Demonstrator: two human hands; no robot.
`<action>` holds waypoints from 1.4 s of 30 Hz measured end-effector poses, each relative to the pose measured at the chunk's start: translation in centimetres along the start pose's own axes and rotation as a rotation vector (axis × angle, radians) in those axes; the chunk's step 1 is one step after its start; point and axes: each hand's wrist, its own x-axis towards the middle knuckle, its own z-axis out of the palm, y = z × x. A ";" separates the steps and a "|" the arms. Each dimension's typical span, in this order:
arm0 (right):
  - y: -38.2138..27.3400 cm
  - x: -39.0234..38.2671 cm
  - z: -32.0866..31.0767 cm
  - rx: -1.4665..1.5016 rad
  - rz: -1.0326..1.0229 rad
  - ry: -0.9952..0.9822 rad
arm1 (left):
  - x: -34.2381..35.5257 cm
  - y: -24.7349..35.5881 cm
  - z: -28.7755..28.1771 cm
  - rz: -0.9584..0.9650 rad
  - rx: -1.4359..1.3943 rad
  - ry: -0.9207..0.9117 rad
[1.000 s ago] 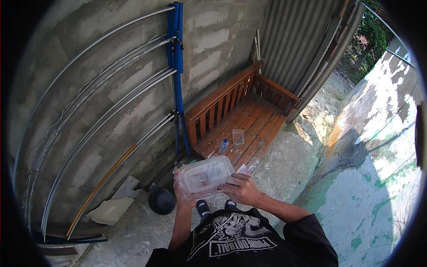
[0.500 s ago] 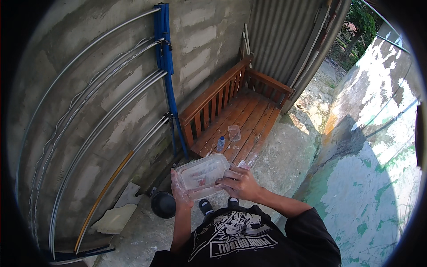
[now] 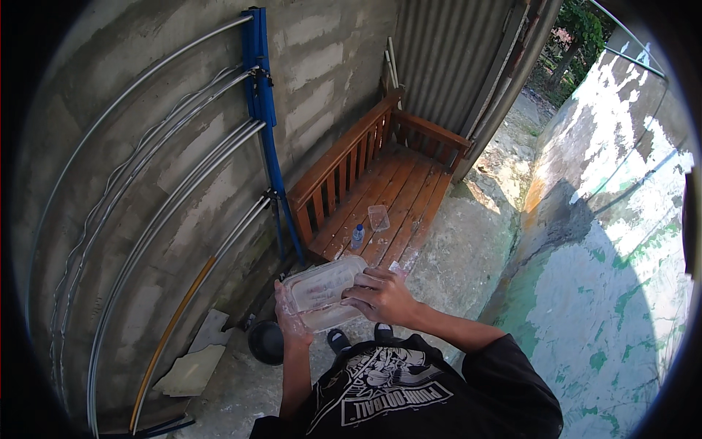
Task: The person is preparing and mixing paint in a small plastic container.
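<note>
The big wooden bench (image 3: 380,197) stands up at twelve o'clock from me. On it sit a small clear cup (image 3: 379,217) and a little bottle (image 3: 357,235) (blue cap). I hold a clear plastic box (image 3: 322,291) close in front of my chest. My left hand (image 3: 291,318) grips its nine o'clock side, fingers wrapped under. My right hand (image 3: 382,296) presses on its lid at three o'clock, fingers together.
</note>
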 end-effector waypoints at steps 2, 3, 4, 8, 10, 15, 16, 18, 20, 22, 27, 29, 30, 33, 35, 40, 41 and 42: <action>-0.2 0.1 0.6 -0.029 0.011 -0.010 | 0.1 0.3 -0.3 -0.002 -0.019 -0.074; -0.2 0.1 0.9 0.003 -0.025 -0.033 | -0.2 0.8 -0.2 -0.016 -0.021 -0.057; -0.2 0.2 1.0 0.033 -0.060 -0.056 | -0.1 1.1 -0.2 -0.031 -0.021 -0.041; -0.3 1.0 1.0 -0.008 0.015 0.011 | -0.2 1.5 -1.3 0.039 0.073 0.004; -0.3 1.1 1.7 -0.070 0.007 0.005 | -0.4 2.0 -0.8 0.035 0.156 0.047; -1.4 1.6 2.3 -0.017 -0.023 -0.080 | -0.7 2.1 -1.8 0.090 0.078 0.010; -1.5 1.8 2.2 0.001 -0.014 -0.056 | -0.9 2.3 -1.9 0.066 0.015 0.040; -1.7 2.4 2.0 0.035 -0.018 -0.039 | -0.7 2.5 -2.7 0.072 0.035 0.005; -2.1 2.7 1.8 -0.099 -0.001 0.005 | -0.9 2.9 -3.2 0.085 0.051 -0.018; -2.5 2.6 2.4 -0.090 -0.018 -0.029 | -1.3 3.0 -2.8 0.113 0.043 0.004; -3.0 3.2 2.1 0.043 -0.043 -0.131 | -1.8 3.5 -3.5 0.077 -0.101 -0.043; -3.3 3.9 1.9 -0.032 -0.011 -0.018 | -2.2 3.9 -3.5 0.021 -0.036 -0.010; -3.2 4.2 2.1 -0.103 -0.056 0.036 | -2.4 4.0 -3.6 0.027 -0.040 -0.003; -4.0 3.6 3.0 -0.089 -0.046 -0.069 | -3.2 4.4 -3.2 0.079 0.047 -0.008; -4.5 2.9 3.5 -0.055 -0.064 -0.113 | -3.9 4.8 -2.6 0.107 -0.060 0.028; -4.8 2.9 3.1 0.022 -0.063 -0.191 | -3.4 4.4 -4.3 0.060 -0.082 0.000; -5.1 3.4 2.3 0.020 -0.033 -0.161 | -3.4 4.2 -4.5 0.083 -0.052 -0.006; -5.3 3.6 1.8 0.018 -0.001 -0.130 | -3.5 4.0 -4.7 0.081 -0.055 0.000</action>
